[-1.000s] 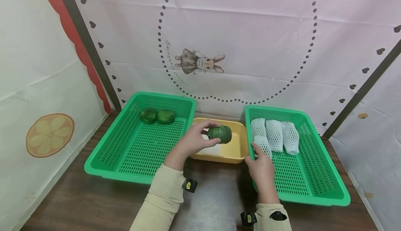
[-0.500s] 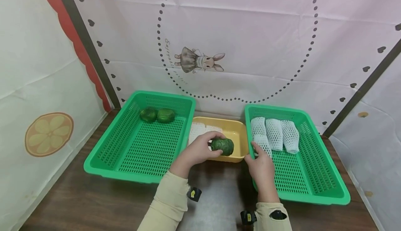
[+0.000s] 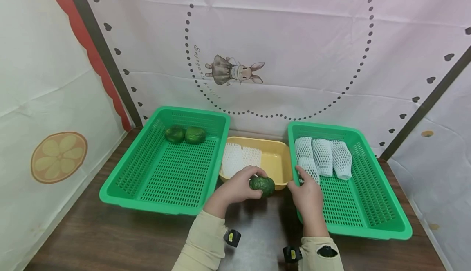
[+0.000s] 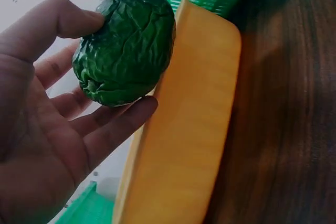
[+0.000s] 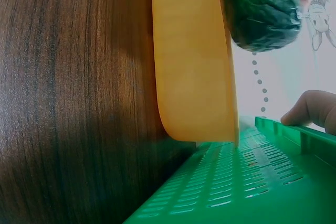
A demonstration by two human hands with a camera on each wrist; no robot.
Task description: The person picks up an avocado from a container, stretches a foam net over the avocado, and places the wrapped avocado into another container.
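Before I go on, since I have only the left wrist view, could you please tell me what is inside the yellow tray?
Observer: The head view shows white mesh pieces in the left part of the yellow tray.
Operator: Thank you; does the left green basket hold anything?
Observer: Yes, two dark green items side by side near its far end.
Operator: And the right green basket?
Observer: It holds white netted bundles.

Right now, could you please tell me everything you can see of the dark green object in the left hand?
The dark green object is rounded, longer than wide, its surface wrinkled and faintly glossy, like crinkled skin or wrapping; I cannot tell which. The left hand holds it in the air between thumb and fingers, by the near side of the yellow tray.
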